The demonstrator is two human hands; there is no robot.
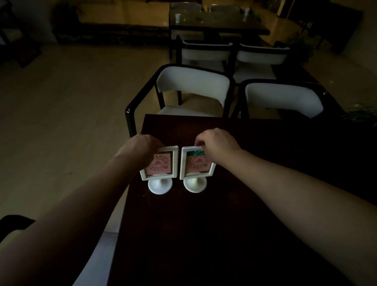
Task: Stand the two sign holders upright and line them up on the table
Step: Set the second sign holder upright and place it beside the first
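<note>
White frames both stand on the dark table [243, 206], nearly touching. My left hand [144, 146] pinches the left holder [159, 165], my right hand [216, 144] pinches the right holder [195, 164]. I'd twist gently from the top until faces match, bases level.

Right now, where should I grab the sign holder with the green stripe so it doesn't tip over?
Grab the green-striped sign holder by its white frame's top edge, coming from above, probably as the right hand is doing. It stands on a thin stem over a small round base, so a steady pinch up top should guide it best. The table around it is bare.
</note>
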